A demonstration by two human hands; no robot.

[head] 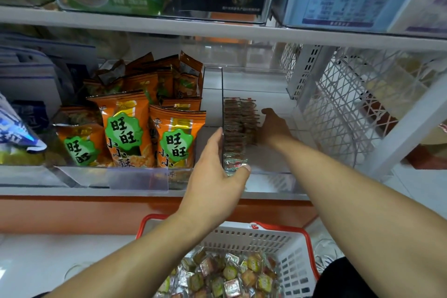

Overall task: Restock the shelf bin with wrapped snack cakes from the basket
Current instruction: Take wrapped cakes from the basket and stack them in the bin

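Shelving of white metal [217, 29] carries a clear plastic shelf bin [271, 172] holding 1 upright row of wrapped snack cakes [238, 126]; more lie in the red-and-white plastic basket [297, 256] below. Left hand [217, 172] grips the bin's front corner; right hand [274, 128] presses the row, fingers hidden. Judged risk: easing pressure topples the row.

Bright, even light; edges bowed, perhaps soft.

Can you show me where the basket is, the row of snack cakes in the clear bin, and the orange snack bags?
basket [256, 237]: head view, on its white slotted back wall.
row of snack cakes [238, 123]: head view, middle of the row.
orange snack bags [127, 128]: head view, front of the tallest bag.
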